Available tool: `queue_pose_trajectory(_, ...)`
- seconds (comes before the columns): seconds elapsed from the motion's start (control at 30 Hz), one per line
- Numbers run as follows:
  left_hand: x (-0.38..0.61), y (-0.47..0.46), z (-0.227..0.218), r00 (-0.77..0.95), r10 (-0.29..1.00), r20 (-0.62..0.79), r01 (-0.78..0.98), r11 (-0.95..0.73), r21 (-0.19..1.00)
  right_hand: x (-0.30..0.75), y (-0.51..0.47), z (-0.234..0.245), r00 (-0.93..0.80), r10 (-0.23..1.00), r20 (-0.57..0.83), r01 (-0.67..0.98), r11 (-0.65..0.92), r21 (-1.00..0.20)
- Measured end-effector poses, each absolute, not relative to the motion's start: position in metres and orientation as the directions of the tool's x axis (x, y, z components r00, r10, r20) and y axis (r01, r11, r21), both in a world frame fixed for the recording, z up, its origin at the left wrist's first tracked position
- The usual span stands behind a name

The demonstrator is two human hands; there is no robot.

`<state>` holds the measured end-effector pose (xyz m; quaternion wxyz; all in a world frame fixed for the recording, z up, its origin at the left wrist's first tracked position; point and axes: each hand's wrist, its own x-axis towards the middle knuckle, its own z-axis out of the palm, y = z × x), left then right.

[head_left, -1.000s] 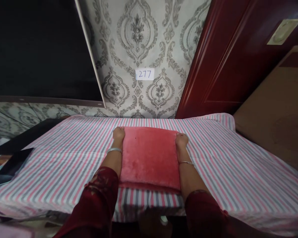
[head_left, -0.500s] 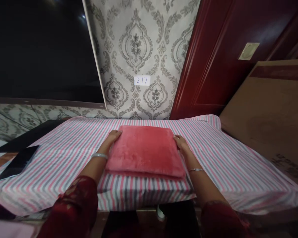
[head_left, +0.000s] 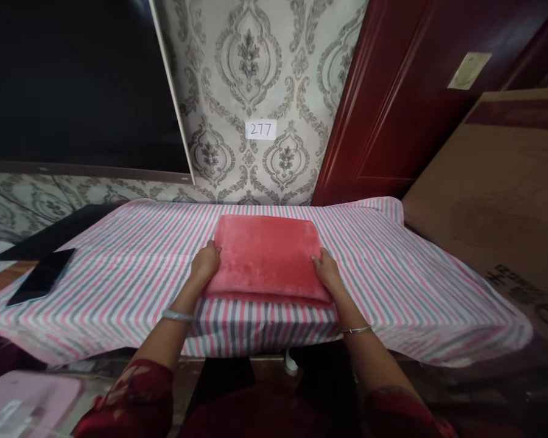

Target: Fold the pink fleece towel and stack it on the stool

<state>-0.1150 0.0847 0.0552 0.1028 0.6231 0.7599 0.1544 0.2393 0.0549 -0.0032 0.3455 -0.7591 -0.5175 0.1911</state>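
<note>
A folded coral-pink plush cloth (head_left: 267, 258) lies flat near the front middle of the striped table cover (head_left: 383, 261). Its near edge shows stacked layers. My left hand (head_left: 206, 261) grips the cloth's left side, thumb on top and the other fingers mostly hidden under or behind the edge. On the opposite side, my right hand (head_left: 327, 269) holds the right edge in the same manner, thumb over the top.
A dark tablet or phone (head_left: 43, 277) lies at the table's left. Behind it stands a large black screen (head_left: 77, 85). A cardboard box (head_left: 502, 182) leans at the right, beside a dark red door (head_left: 393, 121). The patterned wall bears a paper marked 277 (head_left: 260, 129).
Both hands have slid nearer along the cloth's sides, and their thumbs now lie over its top. The cloth seems slightly narrower at the front. The whole view has tilted down a little.
</note>
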Motion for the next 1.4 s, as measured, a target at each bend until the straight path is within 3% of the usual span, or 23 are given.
queue_pose_trajectory(0.47,-0.128,0.084,0.046,-0.197,0.979,0.06,0.931,0.167,0.324,0.235,0.043,0.003,0.453,0.888,0.081,0.625,-0.251,-0.739)
queue_pose_trajectory(0.6,-0.136,0.067,0.048,-0.182,0.981,0.066,0.918,0.145,0.37,0.237,0.028,0.009,0.45,0.891,0.064,0.585,-0.24,-0.774)
queue_pose_trajectory(0.7,-0.14,0.047,0.041,-0.183,0.978,0.104,0.899,0.124,0.419,0.236,0.01,0.009,0.416,0.904,0.103,0.566,-0.169,-0.807)
queue_pose_trajectory(0.9,-0.134,0.025,0.026,-0.221,0.955,0.2,0.918,0.135,0.372,0.23,-0.005,-0.002,0.406,0.887,0.221,0.617,-0.087,-0.782)
queue_pose_trajectory(1.07,-0.139,0.028,0.024,-0.196,0.94,0.28,0.852,0.022,0.523,0.238,-0.005,-0.013,0.426,0.852,0.303,0.582,-0.003,-0.813)
queue_pose_trajectory(1.2,-0.148,0.014,0.021,-0.142,0.938,0.316,0.733,-0.115,0.67,0.245,-0.02,-0.014,0.391,0.88,0.271,0.494,0.048,-0.868)
queue_pose_trajectory(1.4,-0.165,-0.015,0.009,-0.057,0.944,0.326,0.689,-0.199,0.697,0.256,-0.058,-0.019,0.387,0.896,0.218,0.521,-0.017,-0.853)
